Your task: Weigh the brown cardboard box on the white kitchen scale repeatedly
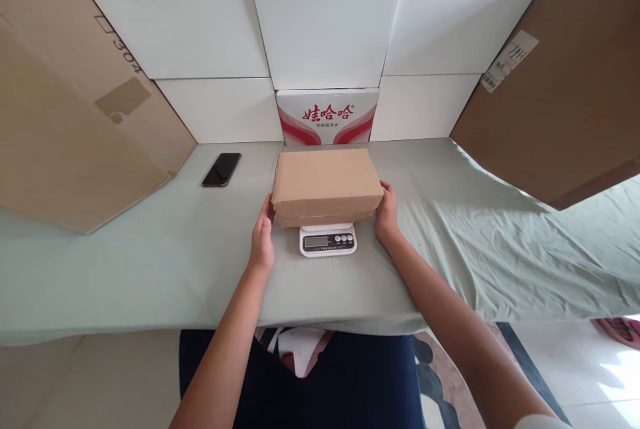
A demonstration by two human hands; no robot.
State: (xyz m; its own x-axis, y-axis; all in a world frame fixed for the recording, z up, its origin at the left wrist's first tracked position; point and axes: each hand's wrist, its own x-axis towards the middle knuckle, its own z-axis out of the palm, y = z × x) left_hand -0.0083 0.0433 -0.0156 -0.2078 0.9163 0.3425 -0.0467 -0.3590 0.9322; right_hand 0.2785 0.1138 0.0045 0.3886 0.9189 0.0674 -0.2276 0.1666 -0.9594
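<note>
A closed brown cardboard box (327,179) sits over a white digital kitchen scale (328,249), hiding the scale's weighing plate. The scale's display and buttons show in front of the box; no reading can be made out on the screen. My left hand (263,235) is against the box's left side, and my right hand (387,212) is against its right side. Between them the two hands grip the box, with some fingers hidden behind its side edges.
A black smartphone (222,169) lies on the pale green cloth (150,249) at the left. White boxes (325,29) and a red-and-white printed carton (327,117) stand along the back. Large cardboard sheets (560,82) flank both sides. The table's front edge runs before my legs.
</note>
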